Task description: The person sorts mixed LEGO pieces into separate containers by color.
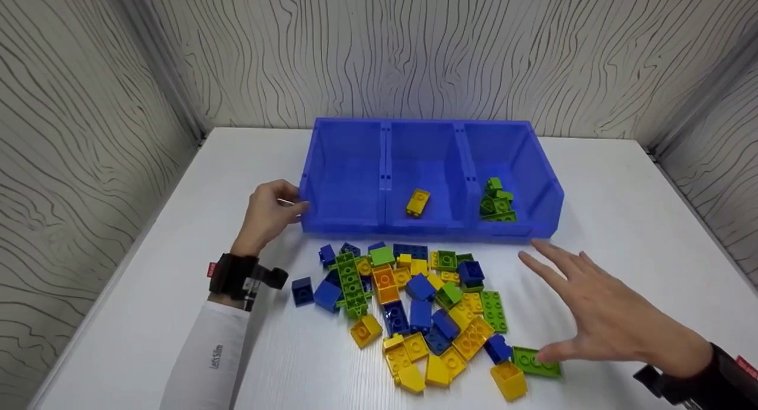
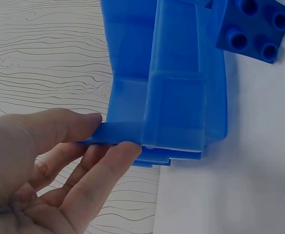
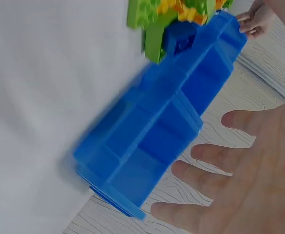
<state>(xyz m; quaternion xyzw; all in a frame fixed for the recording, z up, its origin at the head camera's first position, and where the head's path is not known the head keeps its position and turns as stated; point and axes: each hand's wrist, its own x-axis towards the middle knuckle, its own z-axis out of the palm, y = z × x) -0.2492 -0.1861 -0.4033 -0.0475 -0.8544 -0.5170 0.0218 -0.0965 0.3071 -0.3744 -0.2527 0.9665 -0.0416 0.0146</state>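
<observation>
My left hand (image 1: pixel 266 214) pinches the left side edge of a blue three-compartment bin (image 1: pixel 349 227) between thumb and fingers; the left wrist view shows that grip on the bin's wall (image 2: pixel 176 112). My right hand (image 1: pixel 610 318) is spread with straight fingers near the bin's front right corner, holding nothing. Its thumb is over a flat green brick (image 1: pixel 521 359); whether they touch I cannot tell. One yellow brick (image 1: pixel 418 203) lies in the middle compartment. Several green bricks (image 1: pixel 500 207) sit in the right compartment, while the left one holds none.
A loose pile of yellow, blue and green toy bricks, with an orange brick (image 1: pixel 386 284) among them, spreads in front of the bin on the white table (image 1: pixel 177 220). Patterned panels (image 1: pixel 414 48) stand behind and at both sides.
</observation>
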